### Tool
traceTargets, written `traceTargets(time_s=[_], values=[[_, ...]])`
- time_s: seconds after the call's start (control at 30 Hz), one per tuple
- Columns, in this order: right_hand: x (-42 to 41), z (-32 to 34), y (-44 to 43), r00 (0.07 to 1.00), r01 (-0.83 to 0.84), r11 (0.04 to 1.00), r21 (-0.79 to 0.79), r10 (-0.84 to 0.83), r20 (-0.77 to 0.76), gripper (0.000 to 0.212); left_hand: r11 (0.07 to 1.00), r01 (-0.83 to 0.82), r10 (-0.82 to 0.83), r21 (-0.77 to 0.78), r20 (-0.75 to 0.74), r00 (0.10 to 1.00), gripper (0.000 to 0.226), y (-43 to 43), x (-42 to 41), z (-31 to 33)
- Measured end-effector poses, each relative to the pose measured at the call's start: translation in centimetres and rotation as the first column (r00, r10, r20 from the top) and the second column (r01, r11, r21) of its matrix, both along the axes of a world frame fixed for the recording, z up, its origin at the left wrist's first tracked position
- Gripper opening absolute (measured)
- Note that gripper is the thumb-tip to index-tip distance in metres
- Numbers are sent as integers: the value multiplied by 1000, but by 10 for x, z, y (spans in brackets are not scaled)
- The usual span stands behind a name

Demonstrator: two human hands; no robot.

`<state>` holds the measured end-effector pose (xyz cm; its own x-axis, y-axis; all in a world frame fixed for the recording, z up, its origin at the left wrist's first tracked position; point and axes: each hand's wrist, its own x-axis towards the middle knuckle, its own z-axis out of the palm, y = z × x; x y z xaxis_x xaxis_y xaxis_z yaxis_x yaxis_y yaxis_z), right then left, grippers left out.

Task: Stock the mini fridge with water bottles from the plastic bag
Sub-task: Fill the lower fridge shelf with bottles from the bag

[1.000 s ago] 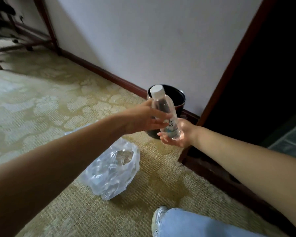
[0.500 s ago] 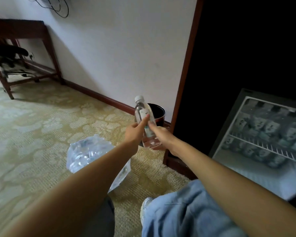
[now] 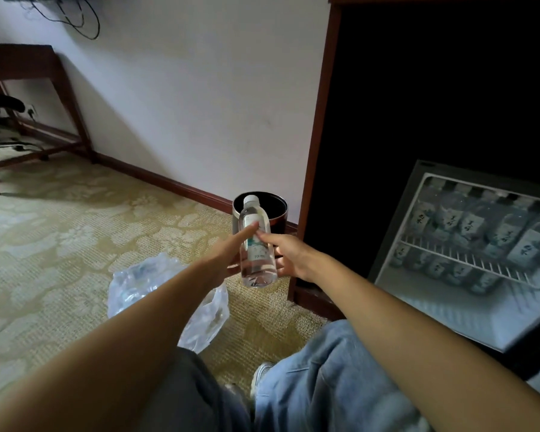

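Water bottle (image 3: 258, 257): held upright, cap up, clear of the carpet (image 3: 75, 244), near frame centre.

Left hand (image 3: 225, 257) grips it from the 9 o'clock side and right hand (image 3: 296, 254) from the 3 o'clock side. On each hand the fingers (image 3: 243, 236) curl round the bottle, with the index laid across the label.

Plastic bag (image 3: 138, 282): crumpled on the carpet at 8 o'clock of the bottle.

Mini fridge (image 3: 434, 307): at 3 o'clock, interior exposed, stocked bottles (image 3: 468, 226) above and below its wire shelf.

Waste bin (image 3: 275, 204): at 12 o'clock, just behind the bottle.

This looks like a hotel room: soft flowery carpet (image 3: 60, 244), a little fridge (image 3: 443, 310) full of bottles (image 3: 468, 226), a small bin (image 3: 280, 220).
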<state>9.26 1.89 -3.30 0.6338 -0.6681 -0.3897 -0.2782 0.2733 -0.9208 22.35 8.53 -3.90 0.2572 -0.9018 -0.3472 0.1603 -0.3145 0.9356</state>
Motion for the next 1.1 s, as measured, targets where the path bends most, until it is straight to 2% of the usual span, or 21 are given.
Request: traceTargets(time_s=[0.13, 0.27, 0.37, 0.43, 0.5, 0.7, 0.8, 0.93, 1.03, 1.1], values=[[4, -3, 3, 998, 19, 1000, 25, -18, -55, 20, 998, -65, 64, -11, -58, 996, 44, -3, 1, -10], [-12, 1, 2, 990, -4, 1000, -15, 2, -143, 29, 999, 31, -32, -17, -46, 998, 47, -10, -15, -12], [-35, 2, -1, 971, 17, 992, -126, -47, -234, 47, 996, 84, -84, -42, -2, 996, 46, -18, -38, -13], [-56, -2, -5, 965, 78, 981, -178, -119, -232, 56, 990, 127, -124, -53, 58, 991, 43, -27, -56, -13], [-80, -11, -10, 961, 161, 973, -165, -193, -201, 61, 981, 187, -181, -49, 100, 978, 38, -38, -78, -15], [-180, -39, -34, 916, 354, 930, -101, -367, -162, 59, 932, 362, -358, -28, 90, 929, 18, -79, -174, -31], [-239, -39, -40, 886, 425, 899, -101, -436, -158, 48, 908, 417, -412, -35, 90, 907, 22, -97, -234, -38], [-312, -45, -37, 814, 546, 824, -148, -564, -140, 50, 871, 490, -481, -37, 140, 866, 34, -105, -310, -48], [-350, -54, -26, 791, 561, 806, -191, -589, -166, 52, 797, 603, -588, 21, 251, 769, 39, -104, -343, -54], [-360, -55, -24, 798, 543, 811, -216, -579, -168, 61, 759, 650, -629, 47, 313, 712, 36, -107, -350, -49]])
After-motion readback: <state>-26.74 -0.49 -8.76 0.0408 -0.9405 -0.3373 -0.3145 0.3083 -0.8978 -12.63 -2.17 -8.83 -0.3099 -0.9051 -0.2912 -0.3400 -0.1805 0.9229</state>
